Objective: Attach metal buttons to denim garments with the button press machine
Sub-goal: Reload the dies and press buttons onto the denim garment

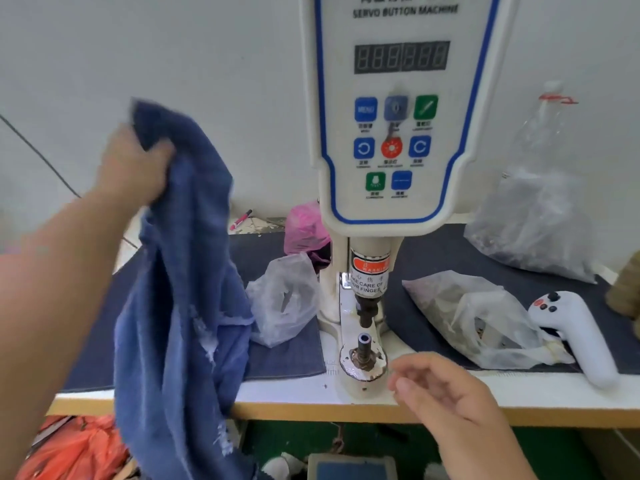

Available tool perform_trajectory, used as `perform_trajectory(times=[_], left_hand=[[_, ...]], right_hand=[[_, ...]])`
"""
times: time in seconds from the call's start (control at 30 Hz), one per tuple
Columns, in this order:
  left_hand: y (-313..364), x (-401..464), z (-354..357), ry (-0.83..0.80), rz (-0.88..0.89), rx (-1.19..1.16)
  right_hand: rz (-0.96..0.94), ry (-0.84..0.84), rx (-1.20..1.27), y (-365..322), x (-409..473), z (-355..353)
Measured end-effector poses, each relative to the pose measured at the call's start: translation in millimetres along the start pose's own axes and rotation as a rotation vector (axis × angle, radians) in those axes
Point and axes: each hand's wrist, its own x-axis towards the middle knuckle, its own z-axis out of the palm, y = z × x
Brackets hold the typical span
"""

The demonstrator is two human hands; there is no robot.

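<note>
The denim garment hung to the left of the press, lifted clear of the table and draping down past its front edge. The left hand gripped it by a bunched upper portion, fingers curled round the cloth, arm raised. The garment was well apart from the lower die of the button machine; nothing lay on that die, and the upper punch stood above it with a visible gap.

The right hand was near the front of the machine base, just right of the lower die, fingers loosely curled and grasping nothing that could be seen. Whether a small button sat between the fingertips could not be determined; the hand was blurred.

In my judgement, the step in hand was the handling of a garment between pressings, either being brought to the die or being taken off; the frame did not settle which. The next pressing would call for a button part seated on the lower die and the cloth laid flat over it, fingers kept clear of the punch.

Beside the machine lay clear plastic bags, a pink bag behind the column, a white handheld controller and a red marker.

The bags' contents were too indistinct to identify. No button could be made out on the garment. The display digits read unlit. A pedal-like unit under the table was cut off at the bottom edge.
</note>
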Motion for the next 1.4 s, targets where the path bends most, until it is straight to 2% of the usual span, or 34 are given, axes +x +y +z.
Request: perform_trajectory(times=[0.07,0.1,0.17,0.33,0.4,0.47,0.57,0.8,1.03,1.23,1.4], left_hand=[[-10.4,-31.4,30.4,-0.13,-0.147,0.295],[-13.8,-58.2,49.0,-0.184,-0.155,0.382],[-19.0,-107.8,77.5,-0.297,0.029,0.477],[-30.1,-174.3,110.9,-0.305,0.55,0.492],[-34.2,-178.8,114.7,-0.386,0.625,0.573],[-37.7,-178.8,116.6,-0.464,0.583,0.673],[-36.9,-179.6,120.7,-0.468,0.543,0.839],[-25.1,-180.5,125.0,-0.523,0.529,1.039],[-26.7,-178.2,126.6,-0.517,0.459,1.032],[-27.9,-170.1,124.3,-0.631,0.368,0.971],[-26.7,-174.1,129.5,-0.712,0.331,1.064]], right_hand=[[-0.013,0.065,-0.02,2.9,7.0,-9.1],[-0.023,0.099,-0.054,5.6,10.8,-14.6],[-0.058,0.184,-0.149,11.3,19.2,-26.6],[-0.211,0.335,-0.527,25.3,53.0,-55.0],[-0.223,0.341,-0.672,33.4,66.0,-60.6],[-0.202,0.33,-0.805,44.1,71.8,-58.9],[-0.24,0.362,-0.972,55.3,71.9,-52.3],[-0.227,0.383,-0.97,56.9,73.6,-52.8],[-0.194,0.385,-0.966,55.5,73.3,-53.2],[-0.189,0.389,-0.963,57.4,74.3,-53.8],[-0.187,0.387,-0.969,58.1,75.4,-54.2]])
